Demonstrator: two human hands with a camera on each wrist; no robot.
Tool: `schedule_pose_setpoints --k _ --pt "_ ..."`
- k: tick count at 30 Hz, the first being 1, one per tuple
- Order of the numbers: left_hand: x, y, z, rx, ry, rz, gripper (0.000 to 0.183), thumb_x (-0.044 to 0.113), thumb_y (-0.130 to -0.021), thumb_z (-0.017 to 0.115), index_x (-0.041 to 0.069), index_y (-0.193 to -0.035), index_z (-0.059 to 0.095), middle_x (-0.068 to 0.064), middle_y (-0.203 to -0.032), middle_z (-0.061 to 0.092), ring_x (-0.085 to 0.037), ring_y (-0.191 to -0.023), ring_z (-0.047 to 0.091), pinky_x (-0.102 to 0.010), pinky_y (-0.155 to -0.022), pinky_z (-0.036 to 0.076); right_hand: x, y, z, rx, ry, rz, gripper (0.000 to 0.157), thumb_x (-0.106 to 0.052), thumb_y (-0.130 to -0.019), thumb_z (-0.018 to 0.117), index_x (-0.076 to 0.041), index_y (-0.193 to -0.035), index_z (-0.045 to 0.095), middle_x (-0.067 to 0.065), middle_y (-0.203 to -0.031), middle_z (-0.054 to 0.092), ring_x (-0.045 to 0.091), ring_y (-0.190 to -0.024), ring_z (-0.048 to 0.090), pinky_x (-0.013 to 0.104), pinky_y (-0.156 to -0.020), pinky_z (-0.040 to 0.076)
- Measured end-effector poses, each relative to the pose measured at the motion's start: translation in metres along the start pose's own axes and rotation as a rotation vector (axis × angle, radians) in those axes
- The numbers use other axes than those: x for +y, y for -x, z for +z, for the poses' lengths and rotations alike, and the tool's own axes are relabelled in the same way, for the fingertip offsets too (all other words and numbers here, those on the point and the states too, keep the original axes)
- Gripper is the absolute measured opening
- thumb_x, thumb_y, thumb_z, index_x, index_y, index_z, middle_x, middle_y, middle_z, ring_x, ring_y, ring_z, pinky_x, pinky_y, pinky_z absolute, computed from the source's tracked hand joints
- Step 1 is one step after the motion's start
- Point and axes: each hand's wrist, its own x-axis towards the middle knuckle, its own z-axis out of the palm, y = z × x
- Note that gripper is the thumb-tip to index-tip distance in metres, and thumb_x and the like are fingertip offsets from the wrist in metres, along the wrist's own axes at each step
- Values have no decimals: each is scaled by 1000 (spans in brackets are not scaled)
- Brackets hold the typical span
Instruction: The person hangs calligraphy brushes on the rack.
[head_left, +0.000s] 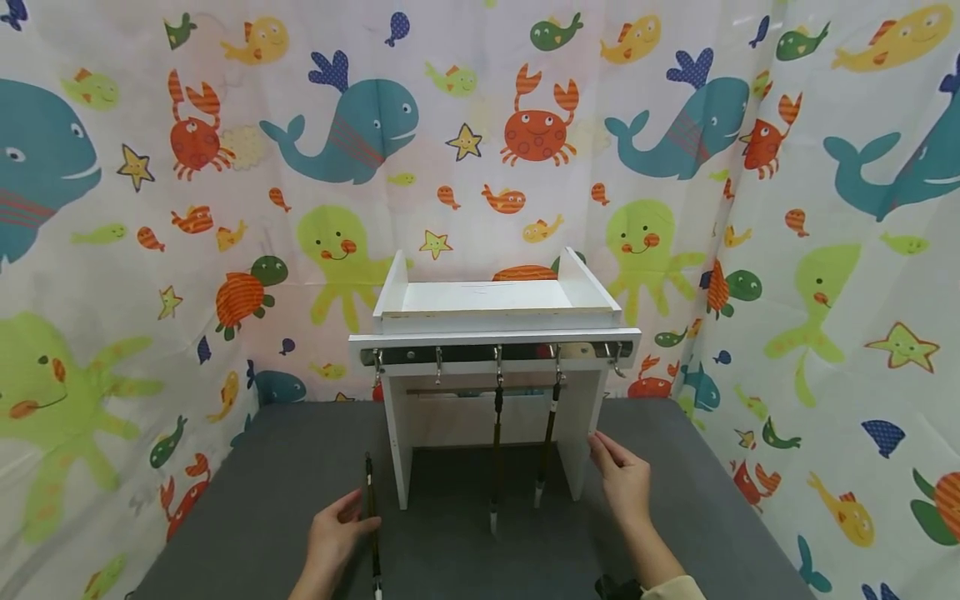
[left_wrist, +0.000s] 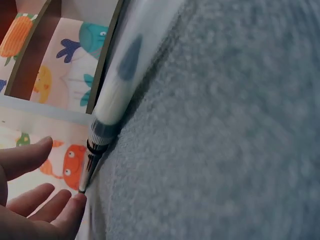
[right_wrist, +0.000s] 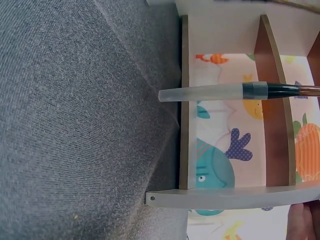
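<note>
A dark-handled brush point(head_left: 372, 525) lies on the grey surface left of a white shelf stand. My left hand point(head_left: 335, 533) is at this brush, thumb and fingers apart, and a fingertip meets its thin handle in the left wrist view. Its bristles point(left_wrist: 116, 102) show through a clear cap there. My right hand point(head_left: 626, 482) touches the right side panel point(head_left: 588, 429) of the stand with its fingertips; only some fingers point(right_wrist: 298, 224) show in the right wrist view. Two more brushes, a middle one point(head_left: 496, 450) and a right one point(head_left: 549, 433), hang from hooks on the stand.
The white stand has an open top tray point(head_left: 487, 296) and a metal hook rail point(head_left: 457, 353) with several hooks. It stands on a grey cloth surface point(head_left: 315, 467). A curtain point(head_left: 465, 100) printed with sea animals hangs behind and on both sides.
</note>
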Motion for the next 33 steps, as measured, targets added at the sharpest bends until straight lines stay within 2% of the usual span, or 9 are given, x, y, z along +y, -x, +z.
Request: schedule_pose_setpoints --k 6,18,27,33 --pt "-8 -6 3 -10 -30 -5 72 3 -79 84 -7 -142 52 -30 -145 50 -50 -132 49 -56 -105 49 4 0 1 0 -11 -18 40 -36 -91 75 -6 -117 76 11 -112 76 -1 -87 73 13 -76 58" --pt "-13 -11 11 75 -186 50 67 4 -72 87 -4 -133 62 -30 -127 64 -47 -118 62 -53 -94 56 0 1 -1 -15 -11 -6 40 -35 -93 73 -6 -120 75 16 -118 72 4 -92 73 9 -76 56" --pt "-8 -13 11 109 -210 37 62 4 -69 86 -3 -127 66 -26 -118 70 -47 -113 59 -62 -98 46 1 -2 0 -15 -23 -14 37 -32 -93 74 -5 -118 76 16 -115 74 4 -91 73 12 -77 57" --pt "-5 -10 8 117 -255 29 54 5 -70 83 -1 -122 71 -24 -120 70 -53 -121 50 -66 -104 41 -18 5 -3 -32 -24 0 30 -19 -95 72 -1 -118 75 20 -116 72 11 -93 74 14 -77 58"
